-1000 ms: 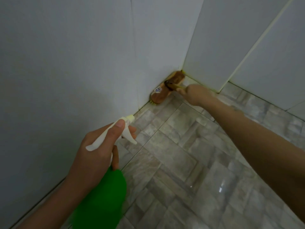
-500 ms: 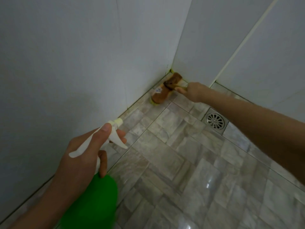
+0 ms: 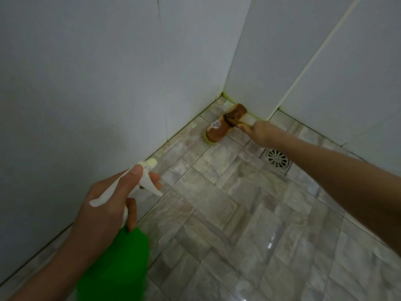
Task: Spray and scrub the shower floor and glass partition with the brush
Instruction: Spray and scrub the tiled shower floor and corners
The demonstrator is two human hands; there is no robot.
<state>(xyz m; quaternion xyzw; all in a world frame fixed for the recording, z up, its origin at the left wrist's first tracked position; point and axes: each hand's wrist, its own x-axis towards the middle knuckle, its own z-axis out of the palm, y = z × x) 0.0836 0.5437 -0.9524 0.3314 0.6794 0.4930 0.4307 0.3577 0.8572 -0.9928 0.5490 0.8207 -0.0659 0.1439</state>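
The scrub brush (image 3: 225, 124) sits bristles-down in the far corner of the shower floor (image 3: 238, 224), one end of its wooden head tucked against the foot of the right wall (image 3: 325, 61), where yellowish residue lines the joint. That placement looks chosen so the bristles reach the seam between tile and wall. The right hand (image 3: 258, 132) reaches out at full arm's length with its fingers curled round the brush handle just behind the head, a close grip that likely lets the person bear down hard. Beside that forearm, the round metal drain (image 3: 277, 158) lies uncovered in the floor. Nearer the camera, the left hand (image 3: 108, 205) wraps round the neck of the green spray bottle (image 3: 117, 268) – thumb laid along the top of the white head, a fingertip at the trigger – and the nozzle aims along the foot of the left wall (image 3: 86, 83) toward the brush, apparently ready to wet the patch being scrubbed. Whether it is squeezing cannot be told. The floor nearest the camera shines as if wet. No glass partition is recognisable here, so that part of the job appears to remain.
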